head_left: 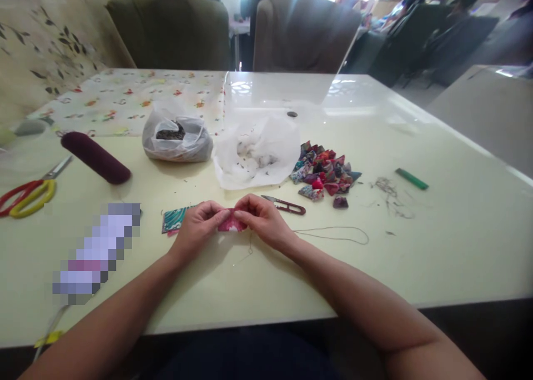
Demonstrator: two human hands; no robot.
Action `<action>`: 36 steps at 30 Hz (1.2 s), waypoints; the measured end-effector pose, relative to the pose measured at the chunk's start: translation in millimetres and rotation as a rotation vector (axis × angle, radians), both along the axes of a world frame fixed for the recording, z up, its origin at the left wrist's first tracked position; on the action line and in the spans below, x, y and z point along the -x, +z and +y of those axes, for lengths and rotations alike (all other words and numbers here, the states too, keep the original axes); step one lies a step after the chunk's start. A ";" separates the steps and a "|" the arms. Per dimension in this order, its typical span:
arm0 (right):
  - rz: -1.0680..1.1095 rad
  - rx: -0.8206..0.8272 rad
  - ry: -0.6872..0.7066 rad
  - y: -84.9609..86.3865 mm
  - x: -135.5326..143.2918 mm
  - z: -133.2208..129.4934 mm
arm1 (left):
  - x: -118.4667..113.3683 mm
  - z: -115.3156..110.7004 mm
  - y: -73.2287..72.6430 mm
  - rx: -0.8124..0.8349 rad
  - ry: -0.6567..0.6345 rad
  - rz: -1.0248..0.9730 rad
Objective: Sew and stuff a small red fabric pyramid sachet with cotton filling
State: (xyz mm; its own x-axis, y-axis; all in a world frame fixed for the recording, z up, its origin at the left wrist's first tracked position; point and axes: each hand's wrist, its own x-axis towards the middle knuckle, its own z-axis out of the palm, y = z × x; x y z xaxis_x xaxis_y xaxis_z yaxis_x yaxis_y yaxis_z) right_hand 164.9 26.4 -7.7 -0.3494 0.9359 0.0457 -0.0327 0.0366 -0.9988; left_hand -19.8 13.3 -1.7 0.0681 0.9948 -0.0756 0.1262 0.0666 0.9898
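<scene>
- Both our forearms reach in from the near edge of the cream bench [437, 246], meeting at its middle.
- Our left hand [199, 224] and right hand [262, 218] pinch a small red cloth piece [231, 224] between them, fingertips closed on it, just above the bench top.
- A teal cloth scrap [177, 219] lies flat just left of our left hand.
- Thread snips [285, 204] lie just beyond our right hand, and a thread [337, 234] loops away to the right.
- A heap of folded cloth bits [325, 174] sits behind the snips, beside a white sheet [254, 152] and a bag [177, 138] with dark filling.
- Farther left lie a maroon roll [95, 158] and red and yellow scissors [29, 194].
- A green stick [411, 178] lies well off to the right.
</scene>
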 end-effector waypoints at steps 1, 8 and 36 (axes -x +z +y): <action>0.007 -0.002 -0.002 -0.2 -0.3 -0.1 | -0.1 0.0 0.5 0.004 -0.009 0.004; -0.022 0.068 0.043 -2.7 0.5 0.7 | 2.9 2.3 -2.6 -0.072 -0.006 0.047; -0.061 0.277 0.177 1.2 -4.3 0.1 | 8.0 5.5 1.2 -0.168 -0.095 0.191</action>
